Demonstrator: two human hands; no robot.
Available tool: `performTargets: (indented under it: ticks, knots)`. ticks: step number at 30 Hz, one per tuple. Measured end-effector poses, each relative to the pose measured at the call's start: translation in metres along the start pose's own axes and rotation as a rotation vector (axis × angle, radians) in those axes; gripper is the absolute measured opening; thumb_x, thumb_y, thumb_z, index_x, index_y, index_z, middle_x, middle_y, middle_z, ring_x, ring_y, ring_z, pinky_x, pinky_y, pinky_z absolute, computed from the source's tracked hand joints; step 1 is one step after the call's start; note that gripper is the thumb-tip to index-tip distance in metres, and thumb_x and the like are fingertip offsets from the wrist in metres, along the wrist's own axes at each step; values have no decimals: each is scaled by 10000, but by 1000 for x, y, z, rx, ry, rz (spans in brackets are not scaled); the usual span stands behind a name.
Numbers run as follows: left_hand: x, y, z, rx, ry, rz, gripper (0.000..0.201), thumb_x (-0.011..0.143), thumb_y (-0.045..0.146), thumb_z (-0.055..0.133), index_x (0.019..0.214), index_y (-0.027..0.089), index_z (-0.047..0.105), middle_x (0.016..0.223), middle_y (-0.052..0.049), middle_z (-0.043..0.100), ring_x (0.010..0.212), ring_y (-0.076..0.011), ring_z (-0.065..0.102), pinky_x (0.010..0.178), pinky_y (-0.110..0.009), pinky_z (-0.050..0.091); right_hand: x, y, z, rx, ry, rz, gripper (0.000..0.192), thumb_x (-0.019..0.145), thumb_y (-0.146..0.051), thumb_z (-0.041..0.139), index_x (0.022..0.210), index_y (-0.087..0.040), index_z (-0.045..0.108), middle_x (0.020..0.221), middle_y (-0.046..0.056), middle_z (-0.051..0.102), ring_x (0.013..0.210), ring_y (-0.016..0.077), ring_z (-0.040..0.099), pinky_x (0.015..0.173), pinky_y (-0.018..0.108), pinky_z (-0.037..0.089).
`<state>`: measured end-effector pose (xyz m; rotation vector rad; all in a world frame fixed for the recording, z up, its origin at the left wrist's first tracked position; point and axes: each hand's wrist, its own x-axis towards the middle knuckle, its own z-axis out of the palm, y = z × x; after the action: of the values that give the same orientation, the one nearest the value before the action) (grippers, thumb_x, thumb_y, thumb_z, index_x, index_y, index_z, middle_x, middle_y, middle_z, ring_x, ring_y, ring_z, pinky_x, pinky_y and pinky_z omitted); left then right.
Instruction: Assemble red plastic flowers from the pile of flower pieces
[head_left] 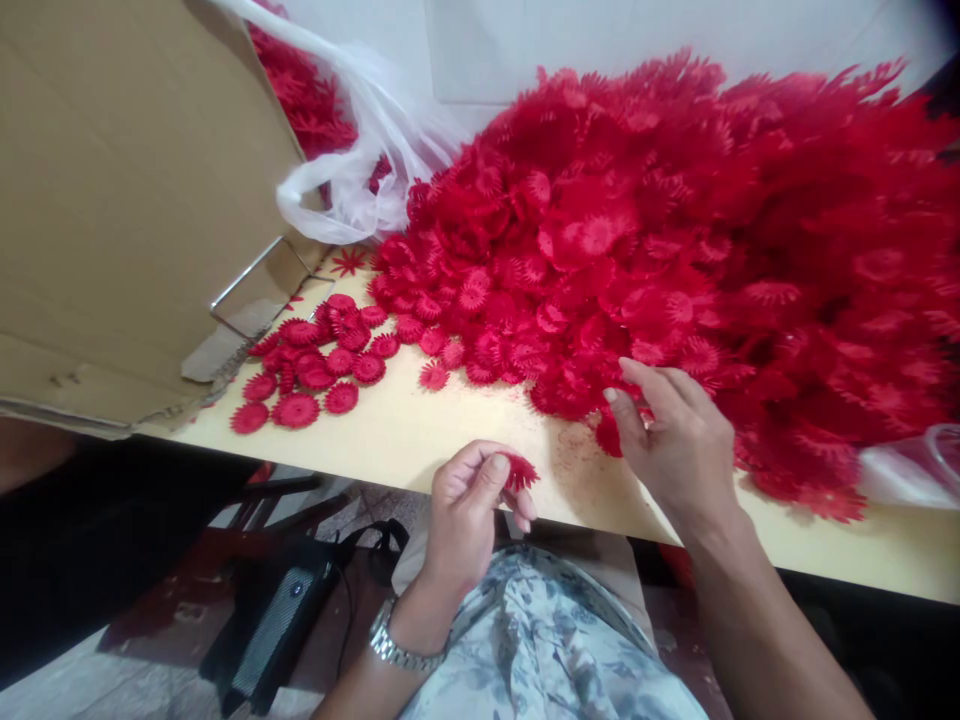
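Close to the table's front edge, my left hand pinches a red toothed flower piece between thumb and fingers. Whether that is one layer or several stacked cannot be told. My right hand hovers at the near edge of a big heap of red flower pieces, thumb and forefinger apart, with nothing visibly held. Left of the heap lies a smaller group of round red toothed discs, thicker-looking than the loose pieces.
A cardboard box stands at the left, with a metal wire frame by its lower edge. Behind it, a white plastic bag touches the heap. The pale table carries red crumbs. Below sits a black speaker-like box.
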<state>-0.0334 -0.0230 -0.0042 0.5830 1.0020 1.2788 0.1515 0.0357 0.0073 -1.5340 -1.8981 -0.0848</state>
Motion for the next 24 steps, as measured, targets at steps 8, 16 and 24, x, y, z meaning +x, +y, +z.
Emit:
performTargets:
  ticks: [8,16,24]
  knots:
    - [5,5,8,-71,18,-90,254,750,362,647,668,134,574,496,16,568,410,-105,533,356,-193,434,-16,-45,-7,495,-293,-66,99,855,-269,557,874,-189,613,763,36,616,682,147,573,588,255,461]
    - [1,-4,6,67,-14,-13,189,725,306,686,719,131,615,490,18,584,412,-101,529,387,-198,449,-19,-55,-1,572,-366,-57,187,874,-181,487,698,-185,552,578,-11,557,554,111,523,540,232,404]
    - [2,-2,2,178,55,48,367,723,423,673,564,162,470,427,84,390,337,-29,335,322,-145,262,-22,-59,-5,607,-312,-33,137,883,-220,490,785,-183,579,656,7,569,598,121,534,548,237,422]
